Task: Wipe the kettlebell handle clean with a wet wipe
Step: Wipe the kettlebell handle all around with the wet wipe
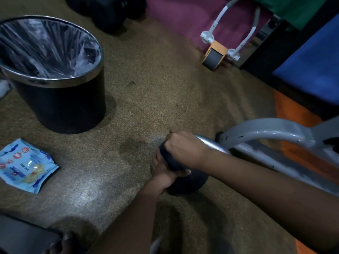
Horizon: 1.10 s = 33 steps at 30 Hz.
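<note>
A black kettlebell stands on the speckled brown floor at centre right. Its dark handle rises between my two hands. My right hand is a closed fist wrapped around the top of the handle, thumb up. My left hand grips lower down, where the handle meets the ball, fingers curled around it. No wet wipe shows in either hand; if one is there, the fingers hide it. A blue pack of wet wipes lies flat on the floor at the left.
A black bin with a clear liner stands at the back left. A grey metal bench frame runs right behind the kettlebell. An orange ab roller, black weights and a blue pad lie farther back.
</note>
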### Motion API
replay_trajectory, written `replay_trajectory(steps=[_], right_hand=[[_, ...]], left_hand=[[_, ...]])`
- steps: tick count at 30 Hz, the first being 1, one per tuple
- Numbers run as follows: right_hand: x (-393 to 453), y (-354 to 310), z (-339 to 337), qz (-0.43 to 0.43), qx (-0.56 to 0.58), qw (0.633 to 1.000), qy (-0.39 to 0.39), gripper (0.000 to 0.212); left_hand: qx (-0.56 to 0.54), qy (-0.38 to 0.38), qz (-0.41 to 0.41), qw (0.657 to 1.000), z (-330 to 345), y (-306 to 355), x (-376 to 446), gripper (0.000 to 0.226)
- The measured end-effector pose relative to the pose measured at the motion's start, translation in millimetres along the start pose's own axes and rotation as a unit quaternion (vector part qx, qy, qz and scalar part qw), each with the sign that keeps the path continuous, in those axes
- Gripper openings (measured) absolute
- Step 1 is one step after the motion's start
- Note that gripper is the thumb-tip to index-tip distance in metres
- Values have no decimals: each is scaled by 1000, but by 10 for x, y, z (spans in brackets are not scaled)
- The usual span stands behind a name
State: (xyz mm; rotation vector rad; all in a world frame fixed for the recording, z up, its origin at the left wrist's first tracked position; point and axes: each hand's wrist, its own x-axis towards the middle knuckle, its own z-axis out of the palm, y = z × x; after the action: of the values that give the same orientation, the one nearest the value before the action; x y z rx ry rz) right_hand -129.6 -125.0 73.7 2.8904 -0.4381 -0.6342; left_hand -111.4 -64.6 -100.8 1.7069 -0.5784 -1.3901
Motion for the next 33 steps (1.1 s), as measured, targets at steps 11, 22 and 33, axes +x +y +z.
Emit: replay_trajectory(steps=[11,22,33], right_hand=[[279,381,-90,65,146,986,-38,12],[299,553,-223,77,226,967,-84,19],[289,587,-288,86,241,961,-101,15]], left_hand=[[-74,-45,62,994,-29,-189,84,157],[-188,-88,73,976,-97,-313,211,140],[-320,-66,54,944,-20,-327,286,97]])
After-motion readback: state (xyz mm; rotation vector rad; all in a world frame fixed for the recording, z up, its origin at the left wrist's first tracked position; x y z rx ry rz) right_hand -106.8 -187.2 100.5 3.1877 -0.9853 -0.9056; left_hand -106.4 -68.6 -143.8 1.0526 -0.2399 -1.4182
